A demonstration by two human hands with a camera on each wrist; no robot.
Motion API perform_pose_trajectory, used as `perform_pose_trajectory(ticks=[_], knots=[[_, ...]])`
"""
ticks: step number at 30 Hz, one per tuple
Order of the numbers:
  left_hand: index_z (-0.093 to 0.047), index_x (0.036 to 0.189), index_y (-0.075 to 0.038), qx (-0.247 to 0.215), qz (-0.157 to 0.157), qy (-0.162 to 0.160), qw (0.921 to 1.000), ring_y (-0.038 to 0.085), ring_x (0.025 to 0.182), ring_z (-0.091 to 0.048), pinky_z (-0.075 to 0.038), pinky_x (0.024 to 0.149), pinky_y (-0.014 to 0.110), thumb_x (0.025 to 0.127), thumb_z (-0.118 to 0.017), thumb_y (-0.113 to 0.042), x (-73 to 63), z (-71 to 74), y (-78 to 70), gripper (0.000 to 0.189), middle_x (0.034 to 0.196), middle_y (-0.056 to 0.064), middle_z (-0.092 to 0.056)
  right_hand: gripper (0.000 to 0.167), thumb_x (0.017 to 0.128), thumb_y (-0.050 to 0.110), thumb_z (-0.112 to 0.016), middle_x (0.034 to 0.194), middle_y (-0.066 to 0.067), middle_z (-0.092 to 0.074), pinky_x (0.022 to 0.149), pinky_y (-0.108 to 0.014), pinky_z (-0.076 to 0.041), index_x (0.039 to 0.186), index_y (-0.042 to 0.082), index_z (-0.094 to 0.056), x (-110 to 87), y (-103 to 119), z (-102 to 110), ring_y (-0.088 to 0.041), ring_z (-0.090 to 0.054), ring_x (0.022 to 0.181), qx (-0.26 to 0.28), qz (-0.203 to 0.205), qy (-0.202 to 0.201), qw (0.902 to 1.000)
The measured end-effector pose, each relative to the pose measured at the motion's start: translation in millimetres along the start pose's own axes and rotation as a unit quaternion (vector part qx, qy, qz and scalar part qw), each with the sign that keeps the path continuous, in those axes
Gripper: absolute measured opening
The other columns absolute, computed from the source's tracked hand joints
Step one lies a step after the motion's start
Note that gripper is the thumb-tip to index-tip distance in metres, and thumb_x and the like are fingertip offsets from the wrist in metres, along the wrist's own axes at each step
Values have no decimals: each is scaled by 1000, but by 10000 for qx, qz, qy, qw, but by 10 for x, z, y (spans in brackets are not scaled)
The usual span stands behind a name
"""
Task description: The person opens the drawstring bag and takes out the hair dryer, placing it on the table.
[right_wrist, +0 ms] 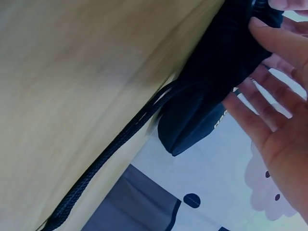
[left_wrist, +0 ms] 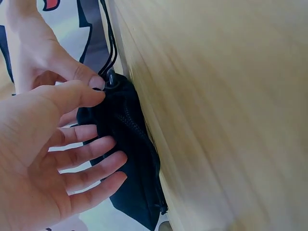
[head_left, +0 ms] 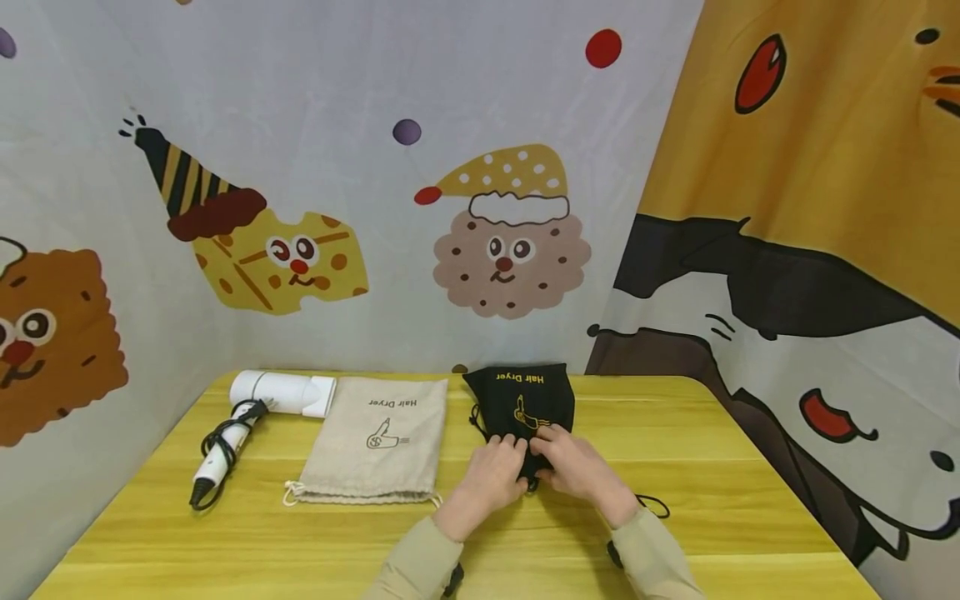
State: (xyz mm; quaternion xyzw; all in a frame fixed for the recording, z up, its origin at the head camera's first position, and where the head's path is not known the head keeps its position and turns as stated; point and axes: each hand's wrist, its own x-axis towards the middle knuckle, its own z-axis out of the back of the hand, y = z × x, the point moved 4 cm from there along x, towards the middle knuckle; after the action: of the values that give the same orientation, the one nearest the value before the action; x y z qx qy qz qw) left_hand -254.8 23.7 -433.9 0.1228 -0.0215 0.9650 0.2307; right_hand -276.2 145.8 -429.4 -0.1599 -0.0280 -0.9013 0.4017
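Observation:
A black drawstring bag (head_left: 525, 404) printed "Hair Dryer" lies on the yellow wooden table (head_left: 712, 467), mouth toward me. My left hand (head_left: 497, 468) rests on its near end with fingers spread and straight. In the left wrist view the left hand (left_wrist: 72, 149) lies beside the black bag (left_wrist: 130, 144), thumb touching the gathered mouth. My right hand (head_left: 568, 462) covers the same end from the right. In the right wrist view the right hand (right_wrist: 276, 110) has straight fingers alongside the bag (right_wrist: 211, 91). The bag's black cord (right_wrist: 110, 149) trails across the table.
A beige drawstring bag (head_left: 375, 437) lies flat to the left of the black one. Further left sits a white hair dryer (head_left: 281, 392) with its coiled black cable (head_left: 225, 442). Printed fabric walls close in the back and both sides.

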Motion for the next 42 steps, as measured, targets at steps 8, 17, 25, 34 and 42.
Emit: perform_pose_trajectory(ticks=[8, 17, 25, 34, 42], knots=[[-62, 92, -13, 323, 0, -495, 9982, 16, 65, -54, -44, 48, 27, 77, -70, -33, 9, 39, 17, 26, 77, 0, -56, 22, 70, 14, -79, 85, 3, -58, 64, -26, -50, 83, 16, -61, 21, -7, 42, -13, -52, 78, -108, 62, -513, 9986], [-61, 84, -13, 495, 5, -846, 9952, 14, 59, -52, -43, 48, 25, 76, -69, -31, 35, 84, 62, 21, 72, -1, -55, 26, 66, 13, -82, 81, 2, -56, 56, -23, -46, 81, 13, -60, 64, -2, 88, -13, -49, 74, -288, -127, -866, 9957], [-61, 87, -12, 484, 65, -737, 9961, 14, 59, -50, -40, 46, 24, 77, -68, -31, 33, 86, 114, 22, 73, -1, -54, 26, 66, 12, -80, 82, 0, -55, 59, -25, -47, 81, 12, -58, 87, -10, 116, -14, -49, 74, -288, -324, -874, 9952], [-63, 93, -11, 423, 63, -779, 9960, 14, 59, -51, -41, 47, 24, 76, -69, -29, 27, 103, 150, 25, 75, -1, -56, 28, 65, 11, -80, 83, 1, -55, 60, -25, -47, 82, 12, -58, 84, -29, 139, -14, -49, 75, -286, -400, -886, 9949], [-61, 91, -9, 243, 64, -791, 9965, 16, 60, -53, -44, 49, 25, 75, -70, -25, 23, 99, 176, 25, 76, 3, -57, 27, 66, 10, -79, 83, 1, -55, 61, -25, -46, 82, 12, -57, 82, -48, 139, -13, -47, 74, -240, -469, -793, 9955]])
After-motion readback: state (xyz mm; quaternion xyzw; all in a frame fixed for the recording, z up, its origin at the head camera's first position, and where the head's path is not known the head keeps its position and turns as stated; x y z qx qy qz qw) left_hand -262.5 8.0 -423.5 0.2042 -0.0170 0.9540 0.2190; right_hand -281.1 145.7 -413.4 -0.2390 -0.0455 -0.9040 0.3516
